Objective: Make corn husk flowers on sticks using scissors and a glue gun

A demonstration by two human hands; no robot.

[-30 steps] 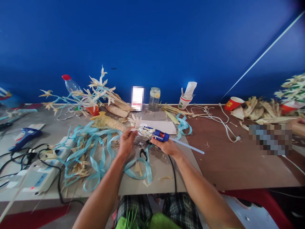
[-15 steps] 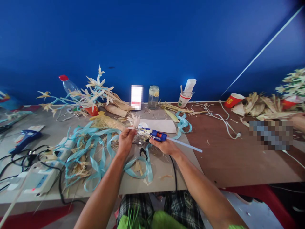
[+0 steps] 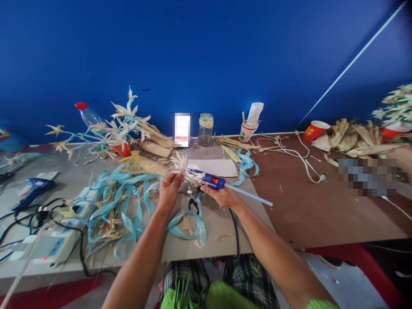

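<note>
My left hand (image 3: 170, 187) is closed in a pinch on a pale corn-husk flower (image 3: 179, 162), whose petals point up past the fingers. Against it from the right comes the nozzle end of a blue glue gun (image 3: 210, 180), gripped in my right hand (image 3: 222, 195). A long translucent glue stick (image 3: 251, 196) sticks out of the gun's back, and a black cord hangs below. Whether nozzle and flower touch is too small to tell. Light-blue ribbon (image 3: 137, 214) lies in loops left of and below my hands, mixed with husk scraps.
A second glue gun (image 3: 35, 189) and a white power strip (image 3: 61, 240) with black cables lie at left. Behind stand finished husk flowers (image 3: 125, 109), a glass jar (image 3: 205, 131) and a paper cup (image 3: 247, 132). Another person's hand (image 3: 404, 156) shows at far right, near dry husks (image 3: 350, 137).
The camera view has shifted slightly. My hands keep their grip on the flower and glue gun with almost no movement. The other person's hand at far right has moved and is blurred.
</note>
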